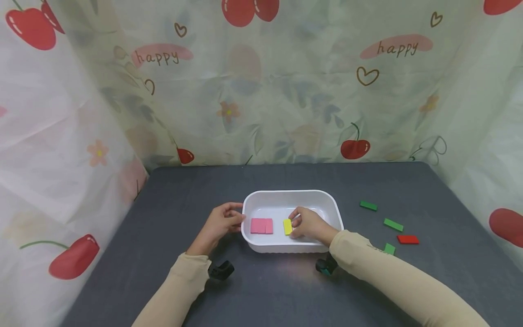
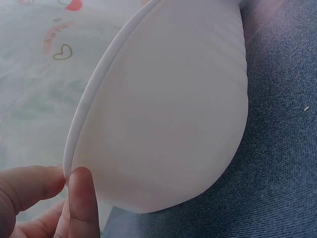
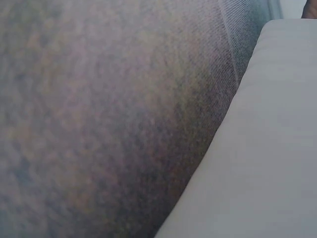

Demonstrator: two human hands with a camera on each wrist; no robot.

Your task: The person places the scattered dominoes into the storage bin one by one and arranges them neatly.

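A white plastic tray (image 1: 292, 248) with rounded corners stands on the dark table. My left hand (image 1: 216, 226) pinches its left rim; in the left wrist view the thumb and a finger (image 2: 83, 203) lie on either side of the rim. Inside the tray, my right hand (image 1: 308, 223) holds a yellow rectangular block (image 1: 288, 227) by its right side. Pink blocks (image 1: 261, 226) lie side by side on the tray floor, left of the yellow one. The right wrist view has only the tray's outer wall (image 3: 257, 148) and the table cloth, with the right hand's fingers out of sight.
Right of the tray lie a dark green block (image 1: 368, 205), a lighter green block (image 1: 393, 225), a red block (image 1: 408, 239) and another green block (image 1: 390, 248) partly behind the right sleeve. A patterned curtain (image 1: 286, 91) hangs behind the table (image 1: 269, 290).
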